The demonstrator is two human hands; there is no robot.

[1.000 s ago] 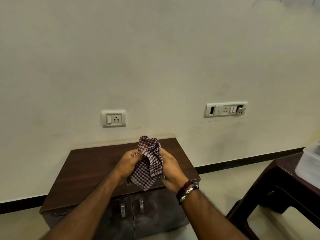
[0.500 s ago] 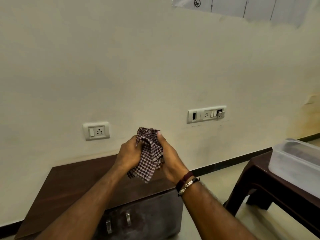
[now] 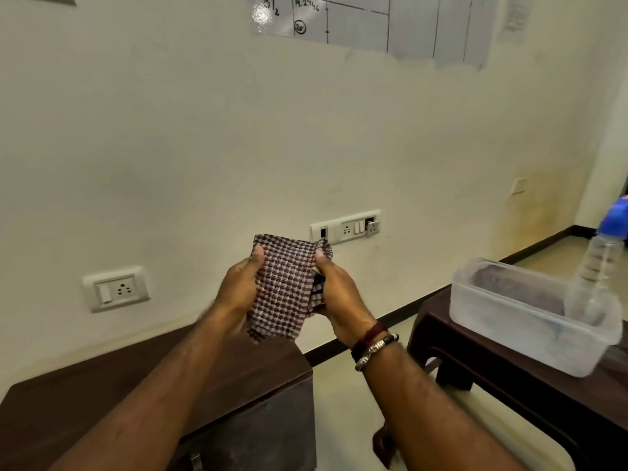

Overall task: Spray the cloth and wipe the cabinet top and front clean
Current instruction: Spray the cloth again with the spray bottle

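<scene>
A brown-and-white checked cloth [image 3: 283, 287] is held up flat in front of the wall, above the right end of the cabinet. My left hand [image 3: 238, 288] grips its left edge and my right hand [image 3: 336, 294] grips its right edge, thumbs on the front. The low dark wooden cabinet [image 3: 85, 396] stands against the wall at the lower left, its grey front [image 3: 268, 433] partly hidden by my forearms. A clear bottle with a blue cap [image 3: 598, 263] stands tilted in a plastic tub at the right.
A clear plastic tub [image 3: 503, 312] sits on a dark wooden table [image 3: 530, 399] at the right. Wall sockets [image 3: 115, 288] and a switch strip [image 3: 345, 227] are on the cream wall. Pale floor lies between cabinet and table.
The cloth has gone from bunched between my hands to spread flat. The view has swung right and up, bringing the tub and the bottle into sight.
</scene>
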